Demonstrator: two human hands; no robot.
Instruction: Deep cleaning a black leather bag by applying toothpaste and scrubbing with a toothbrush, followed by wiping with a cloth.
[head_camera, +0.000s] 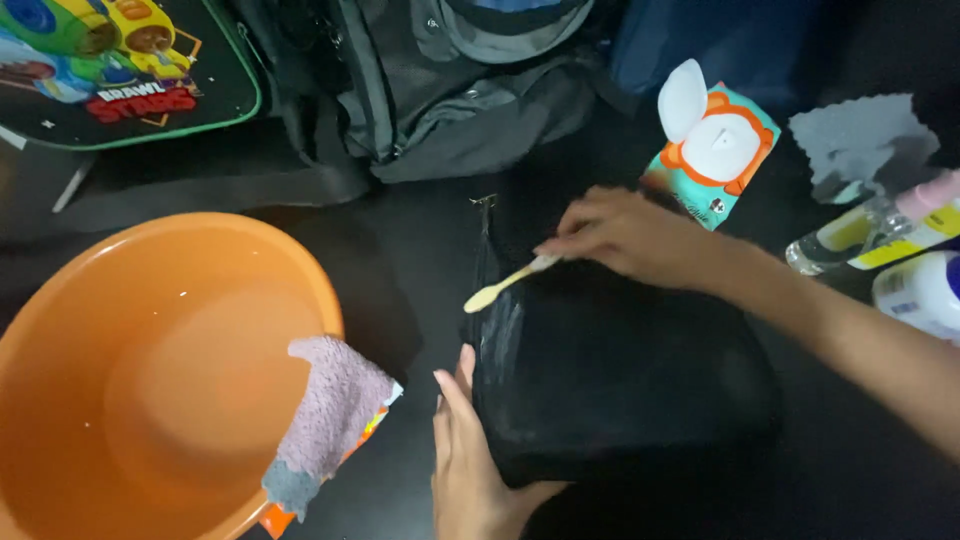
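A black bag (620, 370) lies on the dark surface in the middle. My right hand (625, 235) grips a pale toothbrush (508, 284), whose head rests on the bag's left side, where a whitish streak shows. My left hand (470, 460) presses flat against the bag's near left edge, fingers together and pointing away from me.
An orange basin (150, 380) stands at the left, with a purple-grey cloth (325, 425) draped over its rim. A pack of wet wipes (712, 140) with its lid up, a grey cloth (860, 140) and bottles (880, 235) lie at the right. Grey backpacks (450, 90) sit behind.
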